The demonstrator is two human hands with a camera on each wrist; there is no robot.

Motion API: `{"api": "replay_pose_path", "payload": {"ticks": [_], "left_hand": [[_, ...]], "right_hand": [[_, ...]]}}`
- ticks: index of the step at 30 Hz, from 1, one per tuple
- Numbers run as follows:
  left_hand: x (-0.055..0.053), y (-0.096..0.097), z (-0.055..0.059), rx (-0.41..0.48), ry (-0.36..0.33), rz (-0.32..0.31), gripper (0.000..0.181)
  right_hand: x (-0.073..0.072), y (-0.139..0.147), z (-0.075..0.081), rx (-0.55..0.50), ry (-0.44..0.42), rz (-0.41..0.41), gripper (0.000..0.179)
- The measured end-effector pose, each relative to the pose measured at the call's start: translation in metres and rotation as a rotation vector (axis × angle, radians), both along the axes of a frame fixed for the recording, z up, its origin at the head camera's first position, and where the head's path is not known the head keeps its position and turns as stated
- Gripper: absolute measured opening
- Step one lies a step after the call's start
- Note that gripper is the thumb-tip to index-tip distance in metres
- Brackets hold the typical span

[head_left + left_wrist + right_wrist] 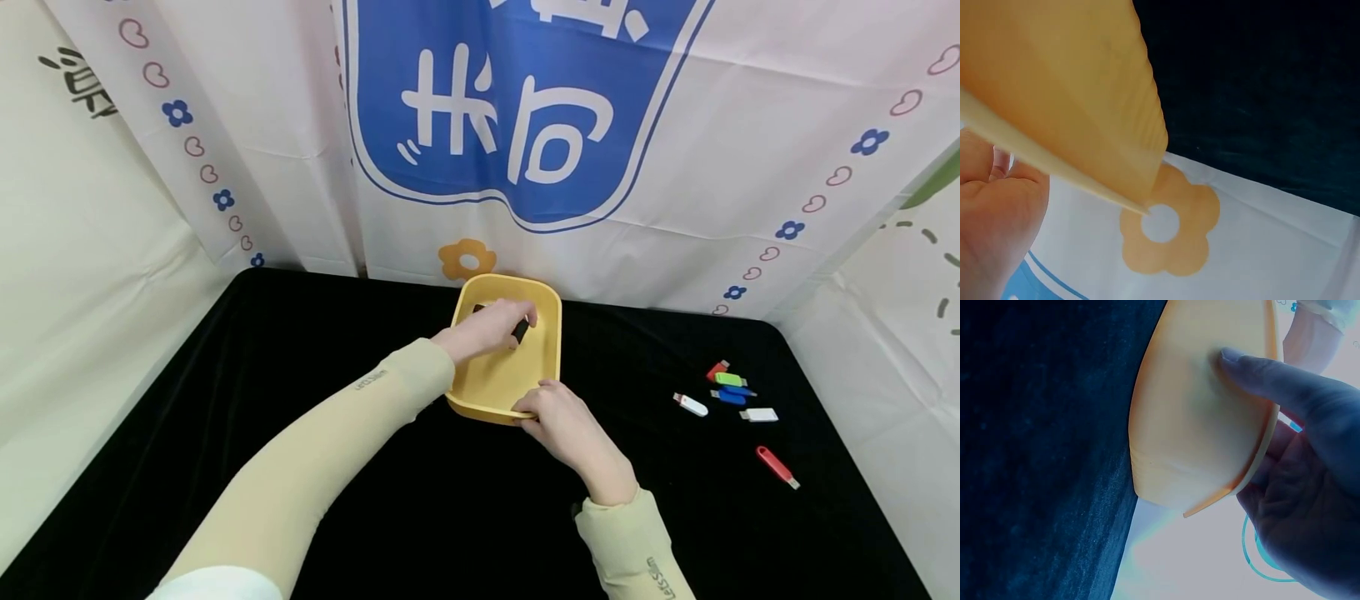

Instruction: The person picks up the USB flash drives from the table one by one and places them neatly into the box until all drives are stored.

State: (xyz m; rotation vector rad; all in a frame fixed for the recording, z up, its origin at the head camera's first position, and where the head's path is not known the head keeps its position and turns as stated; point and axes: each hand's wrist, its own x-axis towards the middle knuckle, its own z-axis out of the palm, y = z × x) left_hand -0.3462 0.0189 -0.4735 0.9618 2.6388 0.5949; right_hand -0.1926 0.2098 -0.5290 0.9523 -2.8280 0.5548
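A yellow rectangular bin [502,383] stands near the back edge of the black-covered table. My left hand [487,325] reaches over its left side and down inside, fingers bent around a small black object [521,331] whose kind is mostly hidden by the hand. Another dark bit [477,308] shows behind that hand, by the bin's left wall. At the near right corner, my right hand [566,425] grips the bin's rim. The right wrist view shows its thumb [1260,375] pressed on the outer wall, with the other fingers over the rim.
Several USB sticks lie on the right of the table: a red one [717,369], a green one [729,379], blue ones [729,397], white ones [761,415] and a longer red one [776,465]. A printed curtain [300,192] hangs close behind the bin.
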Motion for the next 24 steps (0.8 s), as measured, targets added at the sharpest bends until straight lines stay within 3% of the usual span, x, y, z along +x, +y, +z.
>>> {"api": "replay_pose_path", "payload": {"ticks": [5, 9, 17, 24], "left_hand": [[-0.006, 0.013, -0.022, -0.044, -0.007, -0.003, 0.050], [-0.006, 0.017, -0.032, -0.067, 0.007, -0.009, 0.050], [0.005, 0.024, -0.027, -0.147, 0.026, 0.013, 0.043], [0.006, 0.025, -0.028, -0.202, 0.110, -0.006, 0.050]], "right_hand": [[0.001, 0.000, 0.002, -0.010, -0.004, -0.004, 0.037], [0.001, 0.000, 0.002, -0.021, -0.029, -0.009, 0.035], [0.000, 0.001, 0.002, -0.008, -0.049, -0.023, 0.031], [0.000, 0.000, -0.001, 0.001, -0.034, -0.022, 0.032]]}}
